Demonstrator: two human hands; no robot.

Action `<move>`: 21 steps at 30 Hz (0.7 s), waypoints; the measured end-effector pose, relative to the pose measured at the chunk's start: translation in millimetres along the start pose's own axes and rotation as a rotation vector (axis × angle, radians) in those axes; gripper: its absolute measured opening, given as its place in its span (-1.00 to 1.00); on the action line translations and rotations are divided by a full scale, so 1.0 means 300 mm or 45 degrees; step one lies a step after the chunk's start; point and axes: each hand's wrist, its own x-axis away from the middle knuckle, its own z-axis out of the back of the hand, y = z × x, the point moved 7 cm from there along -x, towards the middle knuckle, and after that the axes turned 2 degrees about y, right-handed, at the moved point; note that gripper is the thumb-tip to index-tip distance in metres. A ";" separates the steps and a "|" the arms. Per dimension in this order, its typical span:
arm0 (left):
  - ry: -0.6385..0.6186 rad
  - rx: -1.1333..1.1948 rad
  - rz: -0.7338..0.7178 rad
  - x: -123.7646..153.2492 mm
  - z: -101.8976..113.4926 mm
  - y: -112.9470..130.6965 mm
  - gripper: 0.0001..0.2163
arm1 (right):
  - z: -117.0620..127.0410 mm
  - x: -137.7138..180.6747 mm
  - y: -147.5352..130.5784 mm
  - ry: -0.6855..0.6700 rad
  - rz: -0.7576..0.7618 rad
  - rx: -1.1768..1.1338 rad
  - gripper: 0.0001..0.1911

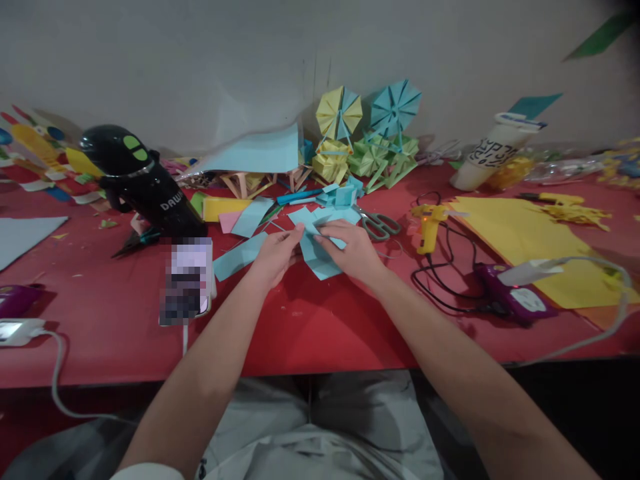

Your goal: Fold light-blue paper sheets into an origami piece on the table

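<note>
Both my hands meet over a light blue paper piece (316,257) lying on the red table (320,327). My left hand (277,253) pinches the paper's left edge with closed fingers. My right hand (353,250) presses down on its right side, fingers curled over it. More light blue paper pieces (340,200) lie just behind the hands, and a blue strip (239,257) lies to the left.
Scissors (377,225) and a yellow glue gun (429,227) with black cord lie right of my hands. A phone (187,280) and a black helmet-like object (140,180) sit left. Folded paper umbrellas (365,133) stand at the back; a yellow sheet (530,243) and power strip (515,300) lie right.
</note>
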 end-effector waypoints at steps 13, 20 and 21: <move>0.040 -0.033 0.025 0.012 -0.001 0.007 -0.61 | 0.004 0.002 -0.026 0.033 -0.093 -0.171 -0.84; 0.014 0.012 0.034 0.004 -0.004 -0.004 -0.63 | -0.001 0.001 -0.036 0.026 -0.066 -0.108 -0.90; 0.001 0.013 0.046 0.003 -0.005 -0.007 -0.63 | 0.000 0.002 -0.035 0.037 -0.075 -0.135 -0.89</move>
